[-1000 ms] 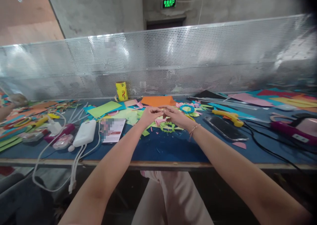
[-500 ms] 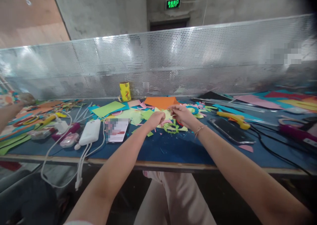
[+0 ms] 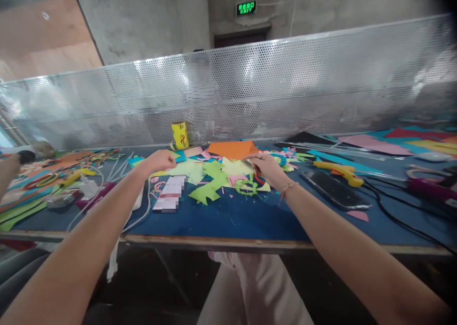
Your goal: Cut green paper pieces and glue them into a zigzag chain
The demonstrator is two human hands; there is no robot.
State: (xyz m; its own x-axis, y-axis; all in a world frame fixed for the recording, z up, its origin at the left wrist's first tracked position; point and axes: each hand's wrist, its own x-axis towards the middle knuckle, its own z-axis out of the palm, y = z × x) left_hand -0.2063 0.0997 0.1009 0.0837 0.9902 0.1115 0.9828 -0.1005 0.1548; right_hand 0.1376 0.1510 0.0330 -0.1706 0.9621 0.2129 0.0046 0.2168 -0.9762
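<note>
My left hand (image 3: 162, 162) is closed over the coloured sheets at the left of the paper pile; what its fingers hold, if anything, is hidden. Curled above the scraps, my right hand (image 3: 264, 167) grips what looks like scissors (image 3: 257, 178), of which a red handle loop shows below the palm. Cut light green paper pieces (image 3: 210, 179) lie between the two hands. A fringed green paper ring (image 3: 246, 187) rests just below the right hand. Behind them stands a folded orange sheet (image 3: 232, 148).
A phone (image 3: 169, 194) with a lit screen lies left of the pile, a dark phone (image 3: 333, 190) right, beside a yellow glue gun (image 3: 339, 171). White cables hang over the table edge. A yellow packet (image 3: 179, 135) stands by the perforated metal screen (image 3: 228, 91). Another person's hand (image 3: 9, 170) is far left.
My left hand has moved left, away from my right hand, to the sheets near the yellow packet. More green cut paper now shows where it was. My right hand stays nearly in place.
</note>
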